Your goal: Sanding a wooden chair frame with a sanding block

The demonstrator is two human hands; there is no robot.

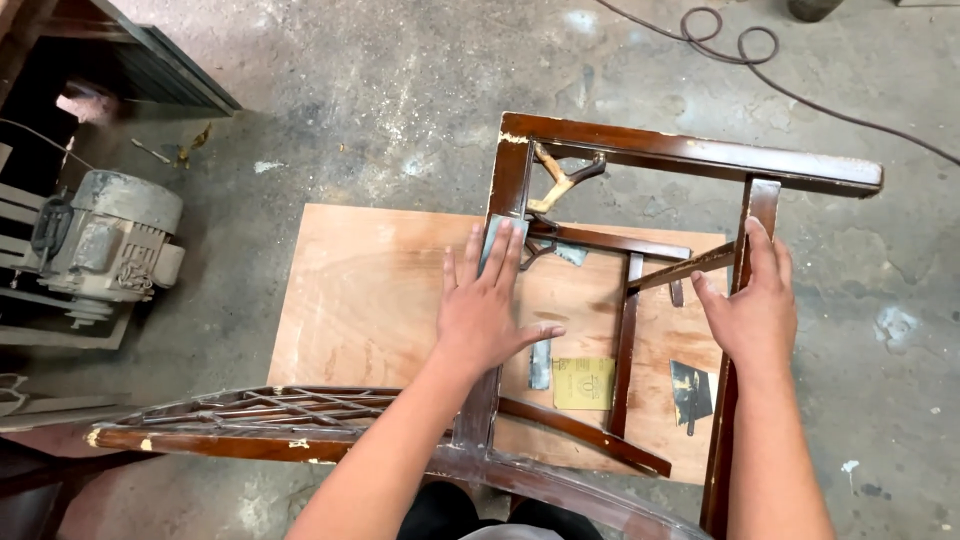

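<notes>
Chair frame (620,300), dark brown varnished wood, lies tipped over on a plywood sheet (370,290) on the floor, legs pointing away from the camera, seat missing so the rails and stretchers are open. Nearest the camera: curved rail of the frame at bottom edge, lattice backrest (250,410) sticking out to the left, finish chipped along its edge.

Left hand (485,305) is flat, fingers spread, pressing a grey piece of sandpaper (497,240) against the left leg of the frame; not clenched, just palm-down pressure. Right hand (752,300) rests on the right leg, fingers extended along the wood, thumb on the inner side, a loose steadying hold rather than a closed grasp.

On the plywood inside the frame: yellow sandpaper square (583,383), a narrow grey strip (540,363) beside it, a dark scraper (690,392) near the right leg, and a small grey scrap (571,254) under the upper stretcher.

Further out: far leg rail (700,152) has worn, pale chipped ends. Light wood piece (553,185) wedged in the far left corner.

Floor (380,100) is grey concrete, stained and dusty. Old electric motor (110,245) on the left, dark opening behind it. Cable (745,45) loops along the top right.
</notes>
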